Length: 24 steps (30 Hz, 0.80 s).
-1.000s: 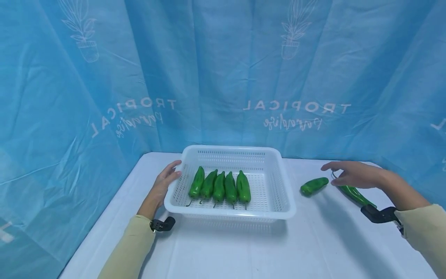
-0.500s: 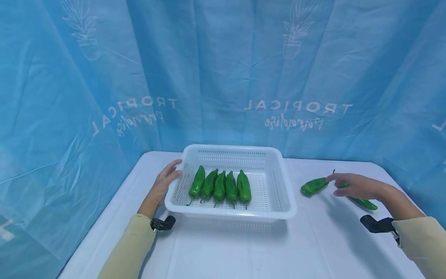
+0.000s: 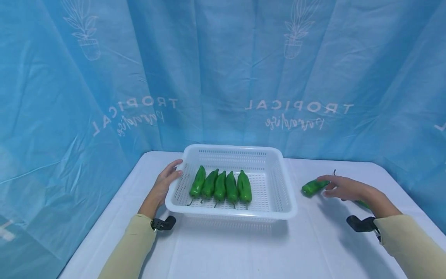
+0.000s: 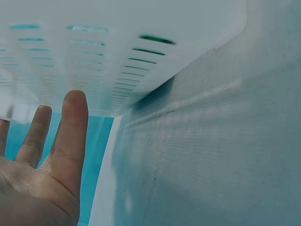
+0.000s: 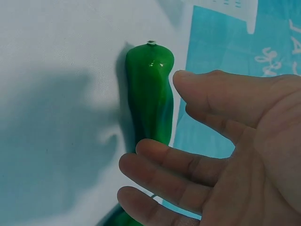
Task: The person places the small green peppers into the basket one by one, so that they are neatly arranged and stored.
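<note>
A white slotted plastic basket (image 3: 230,214) holds a row of several green chili peppers (image 3: 220,188), stems toward the near side. My left hand (image 3: 162,185) touches the basket's left side with its fingers extended; the left wrist view has the left hand (image 4: 51,174) against the slotted wall. To the right of the basket, a loose green pepper (image 3: 309,188) lies on the table. My right hand (image 3: 345,188) hovers over its narrow end, and in the right wrist view the relaxed, spread fingers surround the pepper (image 5: 149,89) without gripping. A second loose pepper (image 3: 363,204) is partly hidden under the right hand.
White cloth (image 3: 223,252) covers the table. Blue curtains (image 3: 223,77) with white print hang behind and at both sides, close to the table's back edge. Each wrist carries a black strap-mounted camera (image 3: 163,223).
My right hand has moved left and slightly nearer, from over the second loose pepper to the first one. The left hand and the basket have stayed in place.
</note>
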### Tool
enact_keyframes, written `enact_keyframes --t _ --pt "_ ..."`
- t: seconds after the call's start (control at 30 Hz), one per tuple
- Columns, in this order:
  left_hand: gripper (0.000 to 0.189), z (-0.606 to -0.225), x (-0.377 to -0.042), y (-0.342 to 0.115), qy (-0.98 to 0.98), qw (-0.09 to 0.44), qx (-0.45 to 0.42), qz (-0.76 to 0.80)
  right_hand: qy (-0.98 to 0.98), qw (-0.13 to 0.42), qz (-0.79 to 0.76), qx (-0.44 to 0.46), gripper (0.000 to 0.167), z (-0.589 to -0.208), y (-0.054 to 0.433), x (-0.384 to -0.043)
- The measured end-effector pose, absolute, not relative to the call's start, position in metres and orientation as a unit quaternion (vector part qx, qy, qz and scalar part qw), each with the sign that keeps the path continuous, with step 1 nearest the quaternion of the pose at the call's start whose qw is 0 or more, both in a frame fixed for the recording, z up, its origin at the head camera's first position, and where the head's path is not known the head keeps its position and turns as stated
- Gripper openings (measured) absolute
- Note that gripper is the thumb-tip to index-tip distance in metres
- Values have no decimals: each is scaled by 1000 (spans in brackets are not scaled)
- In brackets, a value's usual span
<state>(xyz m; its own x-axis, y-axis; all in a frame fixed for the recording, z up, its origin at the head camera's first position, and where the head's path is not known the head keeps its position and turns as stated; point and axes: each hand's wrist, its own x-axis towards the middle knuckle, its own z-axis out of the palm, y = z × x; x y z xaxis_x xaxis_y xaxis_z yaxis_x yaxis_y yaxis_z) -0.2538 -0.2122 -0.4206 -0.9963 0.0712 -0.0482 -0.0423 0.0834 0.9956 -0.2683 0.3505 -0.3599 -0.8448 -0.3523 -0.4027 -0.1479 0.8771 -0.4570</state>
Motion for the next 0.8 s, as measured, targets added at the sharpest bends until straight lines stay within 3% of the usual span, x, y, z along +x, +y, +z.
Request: enact_keyframes --t 0.53,0.8 --pt "59 -421 -255 -213 734 45 12 677 937 267 -204 -92 63 -369 341 -291" --pt "60 -421 -255 -213 734 45 6 678 937 271 -207 -84 58 -370 338 -298"
